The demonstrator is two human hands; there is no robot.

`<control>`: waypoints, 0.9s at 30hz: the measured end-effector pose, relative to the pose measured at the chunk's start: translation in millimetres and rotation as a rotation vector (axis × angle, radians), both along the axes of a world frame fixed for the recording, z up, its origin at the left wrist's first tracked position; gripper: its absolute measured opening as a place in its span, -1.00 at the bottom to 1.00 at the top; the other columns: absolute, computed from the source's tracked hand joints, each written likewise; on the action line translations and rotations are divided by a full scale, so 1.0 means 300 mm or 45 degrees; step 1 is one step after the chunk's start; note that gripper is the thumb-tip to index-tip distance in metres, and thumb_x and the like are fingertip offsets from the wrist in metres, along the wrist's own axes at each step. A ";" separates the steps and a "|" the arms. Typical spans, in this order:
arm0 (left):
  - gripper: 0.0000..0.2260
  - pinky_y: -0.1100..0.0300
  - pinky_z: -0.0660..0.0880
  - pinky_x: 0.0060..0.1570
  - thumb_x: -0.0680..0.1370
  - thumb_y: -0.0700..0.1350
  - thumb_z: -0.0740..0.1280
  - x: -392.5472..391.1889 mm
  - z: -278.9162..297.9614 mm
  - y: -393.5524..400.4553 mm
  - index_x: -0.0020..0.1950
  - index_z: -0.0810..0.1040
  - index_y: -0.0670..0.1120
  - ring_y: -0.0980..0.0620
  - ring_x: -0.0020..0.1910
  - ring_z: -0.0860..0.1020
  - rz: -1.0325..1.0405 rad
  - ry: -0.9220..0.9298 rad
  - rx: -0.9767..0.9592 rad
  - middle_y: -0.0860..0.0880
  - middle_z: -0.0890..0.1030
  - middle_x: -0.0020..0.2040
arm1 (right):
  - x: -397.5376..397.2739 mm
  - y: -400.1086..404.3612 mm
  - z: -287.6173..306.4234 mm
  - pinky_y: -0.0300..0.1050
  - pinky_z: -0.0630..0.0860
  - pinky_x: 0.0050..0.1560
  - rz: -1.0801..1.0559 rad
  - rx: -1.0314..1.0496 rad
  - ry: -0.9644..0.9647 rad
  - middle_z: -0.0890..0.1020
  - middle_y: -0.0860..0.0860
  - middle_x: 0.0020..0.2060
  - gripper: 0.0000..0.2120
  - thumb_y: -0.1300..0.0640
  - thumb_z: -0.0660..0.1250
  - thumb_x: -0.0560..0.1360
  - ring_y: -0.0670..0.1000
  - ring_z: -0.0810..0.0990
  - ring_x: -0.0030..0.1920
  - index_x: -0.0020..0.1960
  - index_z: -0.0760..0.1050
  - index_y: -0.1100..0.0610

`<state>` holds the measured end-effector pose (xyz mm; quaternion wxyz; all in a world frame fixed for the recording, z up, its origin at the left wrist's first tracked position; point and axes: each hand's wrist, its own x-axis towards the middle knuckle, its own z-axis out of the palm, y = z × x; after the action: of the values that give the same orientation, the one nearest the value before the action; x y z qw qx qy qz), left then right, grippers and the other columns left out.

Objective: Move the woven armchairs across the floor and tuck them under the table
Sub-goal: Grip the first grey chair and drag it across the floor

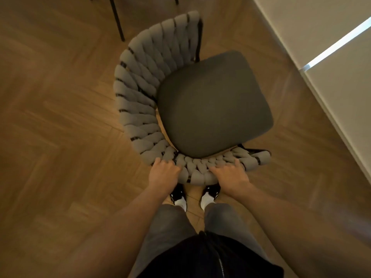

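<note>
Your left hand [163, 173] and right hand [230, 174] grip the woven armchair [210, 101] by its back rim, fingers [220, 169] curled over the weave; it stands on the wooden floor [60, 97] right before you

Grey woven armchair [140, 91], dark seat cushion [212, 103], upright on floor, curved back toward camera.

My forearms are bare, no sleeves reaching them. I wear a black top [210, 257] with a thin pale line down its front, grey trousers [170, 221], white socks [181, 202] and glossy black shoes [176, 192].
</note>
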<state>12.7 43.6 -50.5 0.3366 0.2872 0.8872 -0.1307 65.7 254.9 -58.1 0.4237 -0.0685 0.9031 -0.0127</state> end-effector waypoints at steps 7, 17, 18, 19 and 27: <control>-0.80 -0.04 0.39 0.19 0.65 -0.18 0.24 0.128 0.011 0.363 0.23 0.56 -0.05 -0.11 0.10 0.58 0.303 -0.093 0.037 -0.08 0.63 0.07 | -0.046 0.331 0.058 0.46 -0.19 0.51 0.015 0.146 0.079 0.47 -0.02 0.35 -0.58 0.22 0.21 0.59 0.06 0.31 0.48 0.42 0.34 -0.03; -0.37 -0.23 0.10 0.50 0.53 0.20 0.36 -0.105 0.028 0.158 0.54 0.28 0.07 -0.12 0.40 0.44 -0.177 -0.340 -0.047 -0.02 0.51 0.39 | -0.017 0.180 0.037 0.43 -0.11 0.48 -0.003 -0.014 -0.087 0.43 0.05 0.40 -0.39 0.00 0.36 0.52 0.19 0.33 0.45 0.51 0.22 -0.04; -0.37 -0.25 0.02 0.52 0.53 0.20 0.36 -0.154 0.028 0.097 0.55 0.28 0.09 -0.10 0.44 0.40 -0.244 -0.305 -0.101 -0.01 0.49 0.43 | -0.010 0.125 0.036 0.39 -0.03 0.49 -0.017 -0.062 -0.113 0.45 0.04 0.38 -0.34 -0.05 0.39 0.48 0.19 0.37 0.43 0.50 0.21 -0.04; -0.37 -0.28 -0.04 0.53 0.54 0.18 0.37 -0.206 0.029 0.036 0.56 0.26 0.10 -0.09 0.48 0.36 -0.308 -0.271 -0.144 0.01 0.45 0.46 | -0.006 0.072 0.032 0.34 0.05 0.48 -0.051 -0.106 -0.126 0.46 0.05 0.36 -0.32 -0.08 0.39 0.47 0.19 0.39 0.41 0.50 0.20 -0.02; -0.36 -0.38 -0.07 0.52 0.54 -0.04 0.41 -0.626 0.011 -0.201 0.57 0.24 0.18 -0.07 0.54 0.28 -0.798 -0.105 -0.288 0.00 0.42 0.49 | -0.096 -0.209 -0.019 0.22 0.40 0.33 -0.423 -0.185 -0.184 0.47 0.08 0.36 -0.39 0.01 0.36 0.50 0.23 0.43 0.36 0.48 0.20 -0.03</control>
<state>-175.2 -16.7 -47.3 0.3454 0.5118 0.7213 -0.3138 36.8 192.3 -63.9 0.4733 0.0523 0.8660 -0.1523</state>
